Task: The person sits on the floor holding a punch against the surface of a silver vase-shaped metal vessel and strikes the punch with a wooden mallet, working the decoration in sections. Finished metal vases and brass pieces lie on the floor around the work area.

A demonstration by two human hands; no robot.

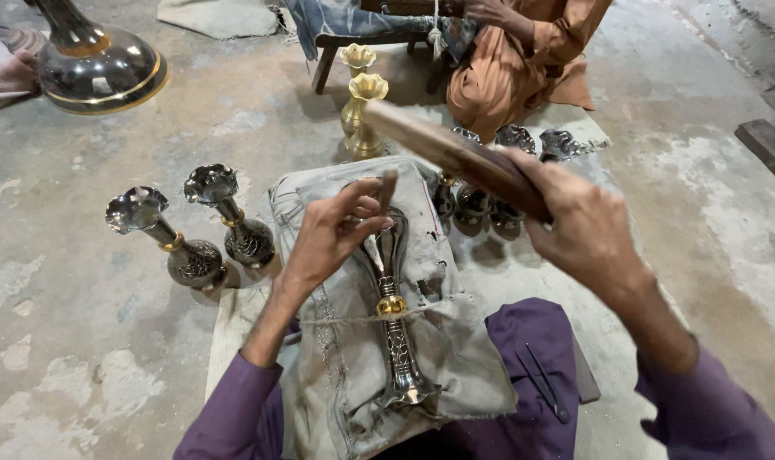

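Far left, a large polished vessel base (98,64) sits on the concrete floor (81,341), and nearer stand two dark silver vases (192,226) with fluted mouths and gold collars. Next comes the left hand (332,234), its fingers pinched together around a slim chisel-like tool (386,192) whose tip rests on the vase (392,290) lying lengthwise on a grey cloth cushion (336,341) in the person's lap — mouth toward the body, gold band at the middle, a string across it. Behind it stand two brass-coloured vases (362,106), then a cluster of dark finished ones (490,183). The right hand (575,221) is wrapped tight around a wooden mallet stick (447,153), raised above the tool. Beyond sits another person in orange clothing (524,60). The risks look plain: the rounded, glossy body could roll on the soft cushion if the string is slack, so the tip skids and scores the surface; a blow landing off-centre could catch the pinching fingers — they sit very close to the tool's head; too heavy a strike might dent the thin metal.
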